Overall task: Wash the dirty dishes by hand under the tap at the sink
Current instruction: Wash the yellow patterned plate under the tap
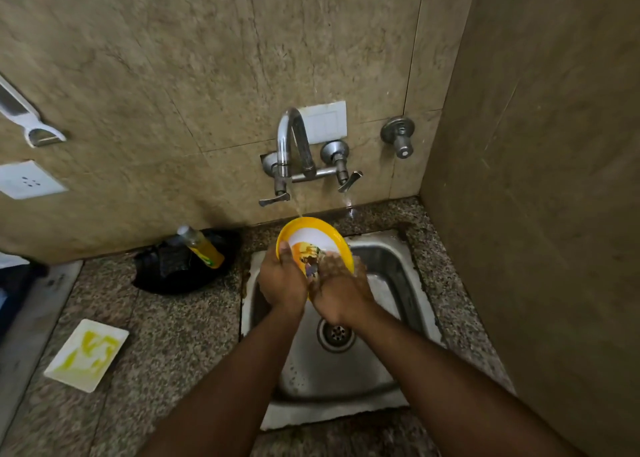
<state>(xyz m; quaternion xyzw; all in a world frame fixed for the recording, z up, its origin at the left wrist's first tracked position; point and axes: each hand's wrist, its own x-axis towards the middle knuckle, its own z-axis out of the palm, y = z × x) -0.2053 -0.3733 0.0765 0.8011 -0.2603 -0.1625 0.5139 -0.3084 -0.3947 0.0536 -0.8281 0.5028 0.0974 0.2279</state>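
The left hand (pixel 282 278) grips the left rim of a round yellow-rimmed plastic plate with a white centre and a printed picture (pixel 313 240), thumb laid over the front face. The right hand (pixel 337 288) lies against the plate's lower right face; it is blurred, so the set of its fingers cannot be told. The plate is held tilted over the square stainless steel sink (pixel 398 266), its upper rim meeting a thin stream of water from the curved chrome wall tap (pixel 289 138). A round drain (pixel 336 333) lies below the hands. On the speckled granite counter (pixel 173 335), left of the sink, a yellow liquid bottle with a grey cap (pixel 202 247) lies in a black dish (pixel 180 269). Nearer, well apart, sits a white rectangular tray smeared with yellow (pixel 86 354).
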